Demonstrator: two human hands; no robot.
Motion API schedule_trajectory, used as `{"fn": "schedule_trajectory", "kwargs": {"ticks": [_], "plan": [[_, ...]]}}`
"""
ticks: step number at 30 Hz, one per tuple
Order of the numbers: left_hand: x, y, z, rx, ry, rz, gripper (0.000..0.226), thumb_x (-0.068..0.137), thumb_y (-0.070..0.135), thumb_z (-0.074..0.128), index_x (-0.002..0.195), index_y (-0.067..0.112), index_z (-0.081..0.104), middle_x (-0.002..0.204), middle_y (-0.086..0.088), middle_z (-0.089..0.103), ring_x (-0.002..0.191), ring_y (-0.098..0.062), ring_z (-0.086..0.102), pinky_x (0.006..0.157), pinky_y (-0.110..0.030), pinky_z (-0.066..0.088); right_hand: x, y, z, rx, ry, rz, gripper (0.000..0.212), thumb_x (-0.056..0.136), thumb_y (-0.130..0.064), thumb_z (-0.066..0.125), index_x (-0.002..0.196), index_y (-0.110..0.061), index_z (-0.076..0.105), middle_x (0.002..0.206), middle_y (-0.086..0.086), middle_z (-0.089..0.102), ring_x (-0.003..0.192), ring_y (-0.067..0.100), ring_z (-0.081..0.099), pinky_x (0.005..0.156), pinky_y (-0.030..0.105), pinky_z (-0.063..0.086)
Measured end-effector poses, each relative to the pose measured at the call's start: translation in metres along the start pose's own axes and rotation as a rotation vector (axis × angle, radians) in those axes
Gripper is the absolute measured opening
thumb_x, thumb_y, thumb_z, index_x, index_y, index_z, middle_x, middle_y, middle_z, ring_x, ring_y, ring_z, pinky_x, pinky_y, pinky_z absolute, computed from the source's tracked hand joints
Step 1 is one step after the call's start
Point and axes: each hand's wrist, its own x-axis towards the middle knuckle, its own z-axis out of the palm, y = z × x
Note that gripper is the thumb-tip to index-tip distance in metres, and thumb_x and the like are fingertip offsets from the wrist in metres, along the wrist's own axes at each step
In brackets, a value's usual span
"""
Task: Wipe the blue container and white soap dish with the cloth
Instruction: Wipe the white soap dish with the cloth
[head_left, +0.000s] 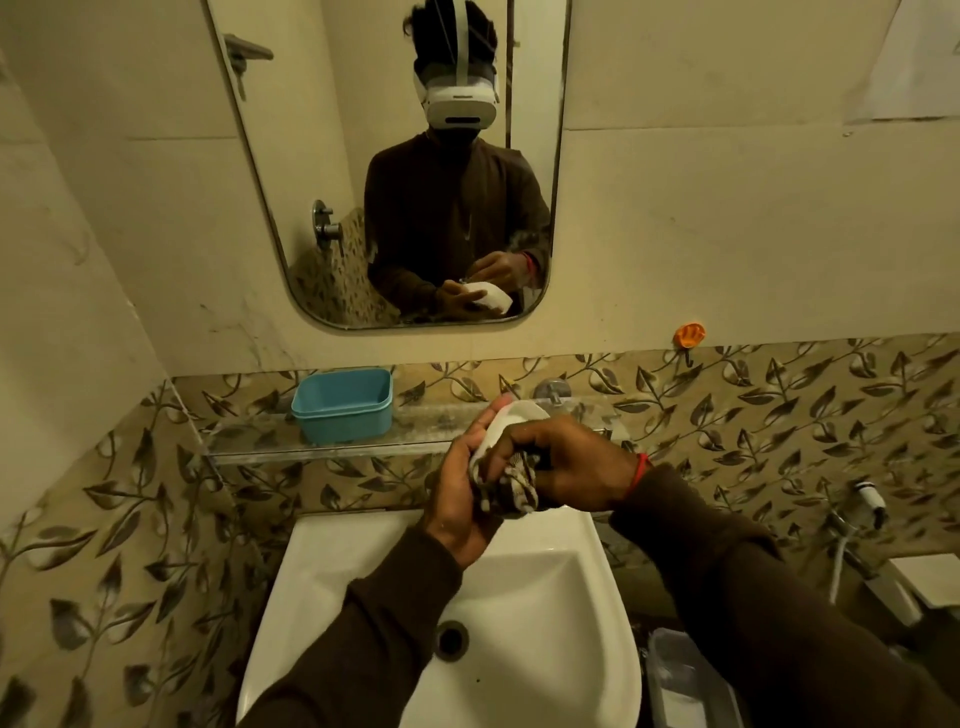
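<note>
Above the sink, my left hand (460, 499) holds the white soap dish (511, 418) upright, its rim showing over my fingers. My right hand (569, 462) grips a patterned cloth (506, 486) and presses it against the dish's lower side. The cloth is bunched between both hands. The blue container (343, 405) stands open and empty on the glass shelf (260, 441), to the left of my hands and apart from them.
A white sink (519, 597) lies below my hands. A mirror (395, 156) on the wall shows a person with a headset. A tap (553, 389) sits behind the dish. An orange hook (688, 335) and a hose sprayer (870, 501) are at the right.
</note>
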Motion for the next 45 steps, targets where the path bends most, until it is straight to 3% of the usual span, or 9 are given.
{"fn": "schedule_trajectory", "kwargs": {"ticks": [5, 10, 19, 24, 29, 37, 39, 42, 45], "plan": [[-0.001, 0.001, 0.007, -0.1, 0.036, -0.017, 0.046, 0.101, 0.039, 0.041, 0.133, 0.018, 0.066, 0.133, -0.02, 0.067, 0.112, -0.031, 0.071, 0.079, -0.044, 0.062, 0.006, 0.002, 0.003, -0.506, 0.198, -0.181, 0.034, 0.073, -0.008, 0.076, 0.105, -0.012, 0.067, 0.103, 0.01, 0.07, 0.093, 0.022, 0.064, 0.08, 0.031, 0.055], [0.007, 0.008, 0.017, 0.119, 0.05, 0.104, 0.043, 0.105, 0.037, 0.036, 0.145, 0.032, 0.052, 0.149, -0.009, 0.054, 0.134, -0.029, 0.055, 0.112, -0.054, 0.043, 0.015, 0.005, 0.002, -0.716, 0.585, -0.113, 0.031, 0.068, -0.002, 0.073, 0.097, 0.004, 0.064, 0.096, 0.024, 0.064, 0.089, 0.039, 0.06, 0.074, 0.043, 0.054], [0.005, 0.009, -0.003, 0.247, 0.072, 0.232, 0.044, 0.105, 0.028, 0.034, 0.146, 0.032, 0.051, 0.149, -0.005, 0.055, 0.13, -0.023, 0.059, 0.099, -0.043, 0.056, 0.016, 0.0, 0.018, -0.564, 0.285, 0.133, 0.039, 0.082, -0.002, 0.064, 0.118, -0.004, 0.049, 0.11, 0.021, 0.062, 0.099, 0.036, 0.059, 0.082, 0.042, 0.053], [0.004, 0.005, -0.007, 0.233, 0.129, 0.273, 0.043, 0.105, 0.028, 0.032, 0.139, 0.037, 0.058, 0.145, -0.001, 0.058, 0.129, -0.025, 0.059, 0.106, -0.05, 0.051, 0.016, -0.013, 0.026, -0.307, 0.033, 0.221, 0.034, 0.078, -0.002, 0.069, 0.107, -0.013, 0.055, 0.107, 0.017, 0.062, 0.095, 0.035, 0.061, 0.067, 0.03, 0.053], [-0.003, 0.001, -0.005, 0.179, 0.113, 0.31, 0.044, 0.098, 0.034, 0.04, 0.139, 0.033, 0.058, 0.138, -0.004, 0.065, 0.128, -0.03, 0.061, 0.104, -0.05, 0.052, 0.009, -0.015, 0.021, 0.457, 0.107, 0.348, 0.028, 0.084, 0.017, 0.048, 0.092, -0.009, 0.055, 0.085, 0.022, 0.061, 0.059, 0.027, 0.063, 0.045, 0.032, 0.052], [0.005, 0.013, -0.002, 0.104, 0.142, 0.369, 0.052, 0.095, 0.049, 0.047, 0.147, 0.047, 0.042, 0.152, -0.001, 0.049, 0.133, -0.029, 0.055, 0.098, -0.054, 0.055, 0.014, 0.008, 0.012, 1.48, 0.452, 0.2, 0.04, 0.082, -0.001, 0.053, 0.118, -0.02, 0.055, 0.119, 0.017, 0.061, 0.099, 0.032, 0.062, 0.076, 0.045, 0.056], [0.005, 0.011, -0.005, 0.067, 0.161, 0.342, 0.051, 0.095, 0.051, 0.047, 0.146, 0.052, 0.04, 0.155, 0.001, 0.045, 0.135, -0.032, 0.051, 0.101, -0.057, 0.052, 0.013, 0.011, 0.005, 1.397, 0.469, 0.168, 0.042, 0.084, -0.003, 0.05, 0.12, -0.023, 0.058, 0.113, 0.017, 0.066, 0.097, 0.033, 0.063, 0.078, 0.046, 0.052], [0.007, 0.01, -0.017, -0.017, 0.258, 0.307, 0.043, 0.1, 0.042, 0.048, 0.141, 0.053, 0.044, 0.152, -0.002, 0.043, 0.132, -0.033, 0.049, 0.087, -0.05, 0.06, 0.005, 0.017, 0.004, 0.814, 0.499, 0.241, 0.024, 0.092, -0.022, 0.049, 0.111, -0.023, 0.063, 0.11, 0.01, 0.066, 0.102, 0.032, 0.062, 0.08, 0.047, 0.056], [0.011, 0.013, -0.024, -0.127, 0.349, 0.294, 0.041, 0.102, 0.028, 0.05, 0.138, 0.045, 0.044, 0.144, -0.006, 0.045, 0.124, -0.033, 0.051, 0.07, -0.043, 0.063, -0.004, 0.019, 0.013, 0.238, 0.367, 0.316, 0.023, 0.08, -0.059, 0.059, 0.097, -0.044, 0.062, 0.095, -0.011, 0.066, 0.086, 0.007, 0.066, 0.062, 0.022, 0.058]]}}
